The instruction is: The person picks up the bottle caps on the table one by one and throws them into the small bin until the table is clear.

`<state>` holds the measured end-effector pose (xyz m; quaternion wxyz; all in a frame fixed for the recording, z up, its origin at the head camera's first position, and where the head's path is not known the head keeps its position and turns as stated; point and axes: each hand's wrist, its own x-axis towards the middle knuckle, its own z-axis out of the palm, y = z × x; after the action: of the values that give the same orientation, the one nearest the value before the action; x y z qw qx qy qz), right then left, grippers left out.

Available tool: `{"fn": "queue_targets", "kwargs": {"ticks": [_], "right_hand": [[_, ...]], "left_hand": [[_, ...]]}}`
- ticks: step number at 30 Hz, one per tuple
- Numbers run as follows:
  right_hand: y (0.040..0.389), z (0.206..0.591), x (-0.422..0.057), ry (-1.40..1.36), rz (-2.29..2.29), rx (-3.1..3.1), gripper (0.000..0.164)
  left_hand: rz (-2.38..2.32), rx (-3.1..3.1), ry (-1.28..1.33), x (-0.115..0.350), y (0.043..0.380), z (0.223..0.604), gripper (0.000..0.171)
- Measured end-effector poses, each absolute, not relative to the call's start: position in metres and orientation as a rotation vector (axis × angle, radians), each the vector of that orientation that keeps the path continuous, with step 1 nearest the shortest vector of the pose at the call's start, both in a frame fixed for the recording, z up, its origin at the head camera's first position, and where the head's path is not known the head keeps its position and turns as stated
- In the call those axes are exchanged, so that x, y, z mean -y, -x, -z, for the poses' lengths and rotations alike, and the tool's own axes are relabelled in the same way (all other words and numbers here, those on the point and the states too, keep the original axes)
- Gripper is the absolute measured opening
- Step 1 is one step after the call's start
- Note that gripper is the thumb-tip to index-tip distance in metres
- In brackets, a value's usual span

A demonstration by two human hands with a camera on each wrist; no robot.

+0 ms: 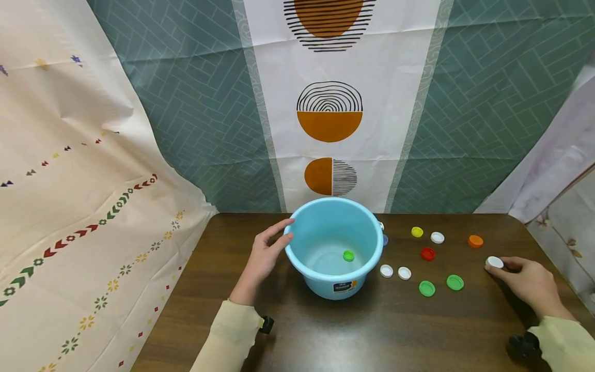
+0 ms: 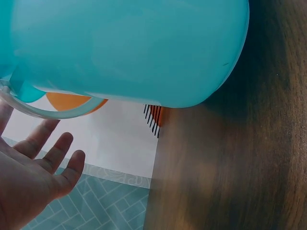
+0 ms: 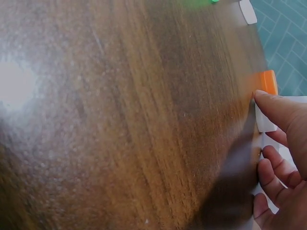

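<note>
Pinching a white cap [image 1: 495, 262] between thumb and fingers of the right hand [image 1: 532, 279], near the right end of a dark brown tabletop [image 1: 348, 341]. Cannot tell whether that cap is touching the wood. In the right wrist view, curling the remaining fingers loosely, with an orange cap [image 1: 475, 241] just beyond. Touching the left side of the rim of a light blue tub [image 1: 321, 287] with thumb and index finger of the left hand [image 1: 264, 254], otherwise relaxed and mostly unfolded; spreading slightly bent fingers near a pale handle [image 2: 62, 112], without a closed grasp. Standing near the back edge of the tabletop in the tub's case, with a bright green cap [image 1: 348, 256] lying inside on the bottom. Spread out between tub and right hand: a yellow cap [image 1: 417, 232], a second white cap [image 1: 437, 237], a red cap [image 1: 427, 253], two green caps [image 1: 455, 282] nearer the front, and two white caps [image 1: 404, 273] closer to the tub. Partly hidden behind the tub's right side, a blue cap [image 1: 385, 239]. Wearing pale sleeves [image 1: 232, 330] on both arms. Behind, teal fabric [image 1: 195, 103] with a white panel of orange and black shapes
</note>
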<state>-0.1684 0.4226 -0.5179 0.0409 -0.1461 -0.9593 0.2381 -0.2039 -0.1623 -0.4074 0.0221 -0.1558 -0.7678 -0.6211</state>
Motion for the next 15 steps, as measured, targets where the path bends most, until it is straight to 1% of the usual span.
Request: {"fn": "queue_targets", "kwargs": {"ticks": [8, 15], "right_hand": [[0.1691, 0.5137, -0.4231, 0.492, -0.745, 2.955, 0.080], [0.1690, 0.5093, -0.4230, 0.494, -0.753, 2.895, 0.076]], "left_hand": [[1.935, 2.378, 0.471, 0.1616, 0.2037, 0.4068, 0.039], [1.950, 2.369, 0.482, 0.1615, 0.2029, 0.4075, 0.040]]}}
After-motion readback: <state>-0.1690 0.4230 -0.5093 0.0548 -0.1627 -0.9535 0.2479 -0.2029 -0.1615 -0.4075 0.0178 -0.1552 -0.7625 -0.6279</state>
